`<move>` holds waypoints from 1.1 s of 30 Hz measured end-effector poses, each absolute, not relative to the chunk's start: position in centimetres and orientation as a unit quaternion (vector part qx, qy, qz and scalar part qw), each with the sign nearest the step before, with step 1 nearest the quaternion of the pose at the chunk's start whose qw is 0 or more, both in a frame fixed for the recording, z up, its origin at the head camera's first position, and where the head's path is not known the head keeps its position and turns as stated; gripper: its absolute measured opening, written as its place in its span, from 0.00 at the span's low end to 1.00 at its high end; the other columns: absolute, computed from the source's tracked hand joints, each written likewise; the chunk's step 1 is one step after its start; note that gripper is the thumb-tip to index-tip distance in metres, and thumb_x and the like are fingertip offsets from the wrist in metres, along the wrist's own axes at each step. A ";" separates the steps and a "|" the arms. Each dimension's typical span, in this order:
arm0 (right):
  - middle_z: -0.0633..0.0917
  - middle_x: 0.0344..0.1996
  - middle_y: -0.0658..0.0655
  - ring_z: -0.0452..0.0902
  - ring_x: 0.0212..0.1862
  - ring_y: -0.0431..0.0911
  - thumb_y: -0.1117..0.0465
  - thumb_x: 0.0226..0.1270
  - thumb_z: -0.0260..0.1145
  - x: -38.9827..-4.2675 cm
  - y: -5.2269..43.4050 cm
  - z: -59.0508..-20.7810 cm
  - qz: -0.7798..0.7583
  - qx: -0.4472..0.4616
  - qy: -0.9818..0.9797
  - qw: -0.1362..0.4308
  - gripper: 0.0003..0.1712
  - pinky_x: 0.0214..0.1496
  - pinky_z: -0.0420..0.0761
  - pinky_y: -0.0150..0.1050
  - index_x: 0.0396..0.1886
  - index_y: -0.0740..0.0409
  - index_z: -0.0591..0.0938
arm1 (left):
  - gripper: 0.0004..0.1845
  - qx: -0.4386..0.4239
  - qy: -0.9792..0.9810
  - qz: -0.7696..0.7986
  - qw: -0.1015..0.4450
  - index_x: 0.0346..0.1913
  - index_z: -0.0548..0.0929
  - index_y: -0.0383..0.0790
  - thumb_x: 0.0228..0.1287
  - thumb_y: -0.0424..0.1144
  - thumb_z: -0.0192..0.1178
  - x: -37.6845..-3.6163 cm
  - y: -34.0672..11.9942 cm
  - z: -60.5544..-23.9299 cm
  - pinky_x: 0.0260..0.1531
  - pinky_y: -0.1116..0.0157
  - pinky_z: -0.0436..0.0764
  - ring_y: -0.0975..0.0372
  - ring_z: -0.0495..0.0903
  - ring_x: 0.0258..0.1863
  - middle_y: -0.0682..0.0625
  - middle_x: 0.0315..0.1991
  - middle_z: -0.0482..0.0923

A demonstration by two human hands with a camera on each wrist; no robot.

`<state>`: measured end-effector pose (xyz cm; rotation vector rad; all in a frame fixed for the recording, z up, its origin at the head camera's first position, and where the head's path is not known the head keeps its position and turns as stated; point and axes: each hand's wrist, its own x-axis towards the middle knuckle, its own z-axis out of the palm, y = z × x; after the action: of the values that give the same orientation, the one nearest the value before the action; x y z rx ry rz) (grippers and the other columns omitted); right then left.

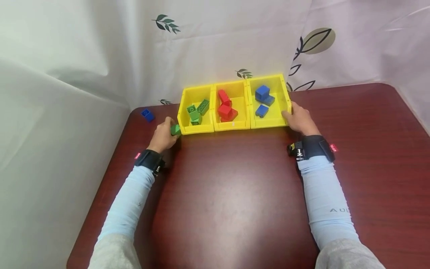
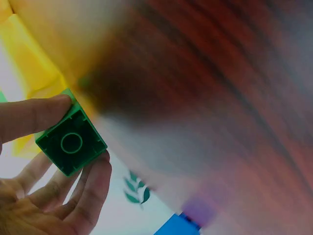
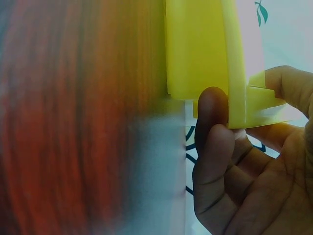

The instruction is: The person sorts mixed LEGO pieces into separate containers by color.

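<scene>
The thumb and fingertips [image 2: 95,169] of the left hand [image 1: 163,135] were clamped on a small square green plastic building brick [image 2: 71,145], its hollow underside with one round tube turned toward the wrist camera. The hand held that brick just off the near left corner of the left yellow plastic bin [image 1: 196,129], which already held several green bricks [image 1: 196,111]. The right hand [image 1: 300,120] gripped the near right corner of the right yellow plastic bin [image 3: 234,73], with the thumb [image 3: 211,127] pressed on the outer wall and the other fingers curled over the rim, seemingly steadying the row. That bin held blue bricks [image 1: 262,98], and the middle yellow bin [image 1: 231,127] between the two held red bricks [image 1: 226,107].

To do this step well, the pinched brick would need lifting clear over the front lip of the left bin before the fingers opened, so it dropped among the green ones and did not catch the rim. The right hand's grip should hold the three bins from sliding on the glossy dark red wooden table [image 1: 235,201]. A loose blue brick [image 1: 147,114] lay on the table at the far left, well apart from the bins.
</scene>
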<state>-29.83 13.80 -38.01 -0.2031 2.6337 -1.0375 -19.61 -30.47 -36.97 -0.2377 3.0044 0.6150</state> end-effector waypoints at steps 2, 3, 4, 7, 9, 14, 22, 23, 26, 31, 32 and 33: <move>0.70 0.52 0.72 0.66 0.51 0.64 0.51 0.77 0.43 -29.9 13.9 -37.9 -0.358 -0.071 0.919 0.151 0.35 0.56 0.66 0.57 0.75 0.68 0.54 | 0.26 -0.094 0.973 0.211 0.010 0.60 0.68 0.32 0.62 0.32 0.64 -19.1 -30.4 -36.3 0.57 0.46 0.76 0.44 0.76 0.53 0.34 0.58 0.74; 0.71 0.52 0.72 0.66 0.51 0.63 0.51 0.77 0.43 -29.9 13.9 -37.9 -0.358 -0.070 0.919 0.151 0.35 0.56 0.66 0.57 0.75 0.67 0.54 | 0.25 -0.093 0.974 0.207 -0.005 0.59 0.69 0.31 0.62 0.32 0.64 -18.8 -30.4 -35.9 0.56 0.47 0.77 0.43 0.77 0.52 0.33 0.56 0.75; 0.70 0.53 0.72 0.66 0.51 0.64 0.51 0.77 0.43 -29.9 14.0 -37.8 -0.357 -0.070 0.919 0.150 0.35 0.56 0.66 0.57 0.75 0.67 0.53 | 0.24 -0.090 0.975 0.201 -0.023 0.59 0.70 0.31 0.62 0.33 0.64 -18.6 -30.4 -35.3 0.55 0.47 0.78 0.43 0.78 0.52 0.33 0.55 0.76; 0.70 0.52 0.72 0.66 0.51 0.64 0.50 0.77 0.42 -29.9 14.3 -37.6 -0.356 -0.067 0.920 0.150 0.36 0.55 0.67 0.57 0.75 0.67 0.52 | 0.21 -0.081 0.976 0.189 -0.074 0.57 0.74 0.30 0.64 0.35 0.62 -18.0 -30.0 -33.4 0.52 0.47 0.80 0.43 0.78 0.49 0.33 0.52 0.77; 0.70 0.52 0.72 0.66 0.50 0.63 0.49 0.77 0.42 -29.9 14.5 -37.6 -0.356 -0.065 0.920 0.149 0.36 0.55 0.67 0.57 0.75 0.67 0.53 | 0.20 -0.071 0.976 0.186 -0.092 0.57 0.76 0.30 0.65 0.36 0.61 -17.9 -29.3 -32.0 0.51 0.46 0.80 0.44 0.78 0.48 0.34 0.50 0.77; 0.71 0.51 0.71 0.66 0.50 0.63 0.49 0.77 0.43 -30.0 14.6 -37.6 -0.357 -0.061 0.921 0.145 0.36 0.54 0.67 0.56 0.75 0.67 0.53 | 0.20 -0.024 0.981 0.188 -0.050 0.57 0.79 0.31 0.66 0.37 0.61 -18.5 -26.7 -29.9 0.52 0.49 0.80 0.46 0.77 0.47 0.36 0.50 0.78; 0.71 0.54 0.70 0.66 0.52 0.62 0.48 0.77 0.43 -29.8 13.8 -38.1 -0.365 -0.053 0.916 0.159 0.37 0.57 0.67 0.56 0.77 0.64 0.51 | 0.22 -0.011 0.986 0.156 0.059 0.57 0.73 0.33 0.64 0.38 0.65 -22.3 -24.0 -30.9 0.47 0.52 0.83 0.47 0.82 0.46 0.35 0.52 0.79; 0.71 0.54 0.70 0.66 0.52 0.62 0.48 0.77 0.43 -29.8 13.7 -38.1 -0.366 -0.053 0.915 0.160 0.37 0.57 0.67 0.56 0.77 0.64 0.51 | 0.22 -0.018 0.986 0.154 0.062 0.57 0.73 0.32 0.64 0.38 0.64 -22.9 -24.0 -31.1 0.47 0.52 0.82 0.47 0.82 0.46 0.35 0.52 0.79; 0.71 0.53 0.69 0.66 0.52 0.61 0.49 0.77 0.44 -29.7 13.5 -38.1 -0.368 -0.053 0.914 0.162 0.36 0.57 0.67 0.56 0.77 0.63 0.52 | 0.21 -0.035 0.986 0.148 0.063 0.58 0.75 0.31 0.65 0.36 0.63 -24.7 -23.9 -31.4 0.51 0.51 0.81 0.46 0.81 0.51 0.35 0.54 0.79; 0.71 0.52 0.69 0.67 0.51 0.61 0.48 0.77 0.44 -29.9 13.5 -38.4 -0.369 -0.056 0.913 0.163 0.36 0.56 0.67 0.55 0.76 0.63 0.53 | 0.19 -0.041 0.987 0.130 0.081 0.56 0.80 0.28 0.64 0.32 0.62 -26.9 -23.8 -31.5 0.54 0.52 0.80 0.46 0.80 0.53 0.34 0.54 0.80; 0.71 0.52 0.69 0.67 0.51 0.61 0.48 0.77 0.44 -30.0 13.6 -38.4 -0.370 -0.056 0.913 0.161 0.36 0.56 0.67 0.55 0.76 0.63 0.53 | 0.18 -0.043 0.987 0.128 0.085 0.55 0.81 0.28 0.64 0.32 0.62 -27.2 -23.7 -31.5 0.53 0.52 0.80 0.46 0.81 0.53 0.34 0.54 0.81; 0.72 0.51 0.69 0.67 0.51 0.61 0.48 0.77 0.44 -30.0 13.6 -38.4 -0.371 -0.055 0.914 0.159 0.36 0.55 0.68 0.55 0.76 0.63 0.53 | 0.17 -0.045 0.987 0.126 0.088 0.54 0.82 0.28 0.64 0.31 0.62 -27.4 -23.5 -31.6 0.52 0.52 0.81 0.47 0.81 0.51 0.34 0.53 0.81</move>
<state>-30.03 13.63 -38.40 -0.1566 2.6116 -1.0592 -27.45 -23.55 -31.55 -0.1352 2.9373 0.3763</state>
